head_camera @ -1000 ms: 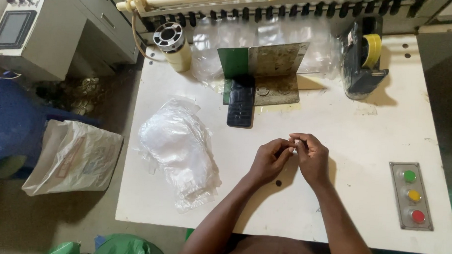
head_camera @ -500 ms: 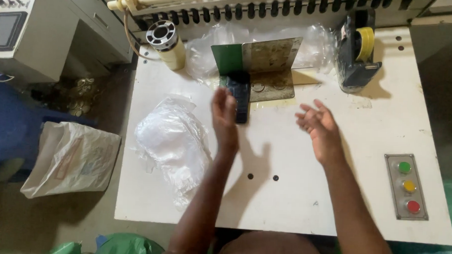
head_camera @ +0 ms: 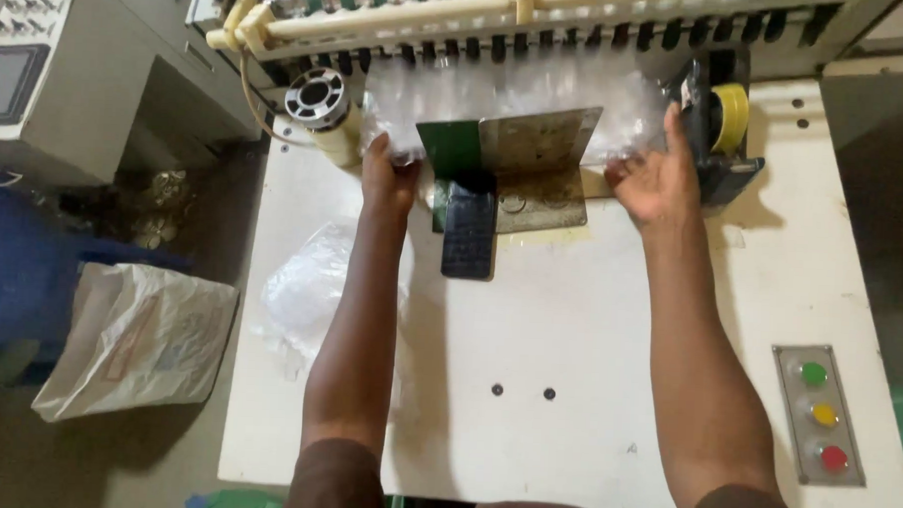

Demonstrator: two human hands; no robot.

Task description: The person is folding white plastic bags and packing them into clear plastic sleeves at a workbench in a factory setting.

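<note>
Clear plastic bags (head_camera: pixel 517 96) across the frame's upper middle, behind the metal plate (head_camera: pixel 530 162), our left hand (head_camera: pixel 389 177) gripping their left edge, our right hand (head_camera: pixel 654 181) grasping their right edge, dark phone (head_camera: pixel 469 243) between.

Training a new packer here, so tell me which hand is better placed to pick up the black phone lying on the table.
Left, probably. The left hand grips the clear plastic sheet just beside the black phone. The right hand holds the sheet's far end by the tape dispenser, with the metal plate between it and the phone.
</note>
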